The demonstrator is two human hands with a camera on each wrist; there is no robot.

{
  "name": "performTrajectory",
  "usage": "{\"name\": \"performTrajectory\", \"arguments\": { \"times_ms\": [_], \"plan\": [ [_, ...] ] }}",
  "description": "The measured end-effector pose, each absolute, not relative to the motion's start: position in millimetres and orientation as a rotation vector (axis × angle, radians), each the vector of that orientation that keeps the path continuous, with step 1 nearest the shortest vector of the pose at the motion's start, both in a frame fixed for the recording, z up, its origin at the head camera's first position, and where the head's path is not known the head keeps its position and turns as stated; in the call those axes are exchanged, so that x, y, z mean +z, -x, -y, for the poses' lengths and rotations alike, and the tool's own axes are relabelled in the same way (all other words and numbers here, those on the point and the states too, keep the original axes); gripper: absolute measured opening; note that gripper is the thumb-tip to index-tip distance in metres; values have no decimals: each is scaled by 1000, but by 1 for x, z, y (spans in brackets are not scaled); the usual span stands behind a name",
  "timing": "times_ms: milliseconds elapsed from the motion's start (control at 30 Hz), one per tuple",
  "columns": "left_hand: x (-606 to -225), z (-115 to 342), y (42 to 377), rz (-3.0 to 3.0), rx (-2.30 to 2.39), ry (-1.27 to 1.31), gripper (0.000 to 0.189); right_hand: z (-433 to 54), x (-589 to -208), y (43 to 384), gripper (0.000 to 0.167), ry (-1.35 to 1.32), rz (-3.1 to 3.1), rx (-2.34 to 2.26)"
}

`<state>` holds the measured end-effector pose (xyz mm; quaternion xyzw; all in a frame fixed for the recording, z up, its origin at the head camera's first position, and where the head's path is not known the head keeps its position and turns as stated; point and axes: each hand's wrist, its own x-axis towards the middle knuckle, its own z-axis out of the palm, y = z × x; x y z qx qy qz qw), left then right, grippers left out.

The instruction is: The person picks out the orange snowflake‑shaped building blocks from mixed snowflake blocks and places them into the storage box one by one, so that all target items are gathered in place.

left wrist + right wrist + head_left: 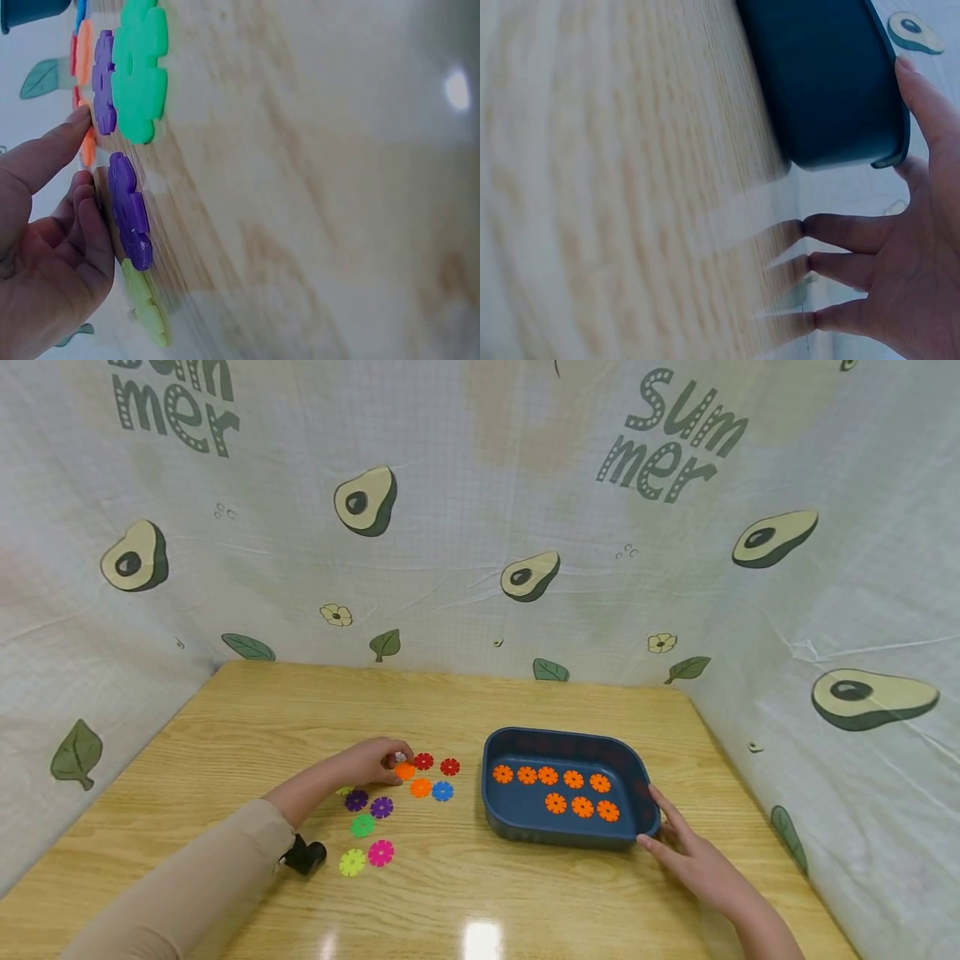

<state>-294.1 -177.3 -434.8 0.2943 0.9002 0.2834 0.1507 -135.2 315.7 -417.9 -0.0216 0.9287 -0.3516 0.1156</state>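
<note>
My left hand (375,762) is at the far end of a loose group of flower-shaped plastic discs. Its thumb and index finger pinch an orange disc (405,770) at its edges, low at the tabletop. Close by lie red discs (423,762), another orange disc (421,787), a blue one (442,791) and purple ones (129,210). A pale disc is partly hidden behind the fingers. My right hand (686,860) touches the right corner of a dark blue bin (570,837), thumb and index at its rim, its other fingers spread down to the table (630,187).
Inside the bin several orange discs (573,779) lie in two rows. Nearer me are green (363,826), pink (381,853) and yellow (352,862) discs. A small black object (303,855) sits beside the left sleeve. Printed cloth (450,527) hangs behind the table and along its sides.
</note>
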Motion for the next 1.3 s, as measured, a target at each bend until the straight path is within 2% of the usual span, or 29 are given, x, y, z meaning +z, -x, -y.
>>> {"name": "performTrajectory", "arguments": {
  "times_ms": [467,867,1300],
  "plan": [
    [-434,175,299,-2604,752,-903,26,-315,-415,135,79,64,-2711,-1029],
    [-433,173,297,-2615,736,-837,29,-316,-416,136,79,65,-2704,-1041],
    [-419,170,293,-2515,1031,-612,27,-316,-416,136,79,72,-2703,-1050]
  ]
}}
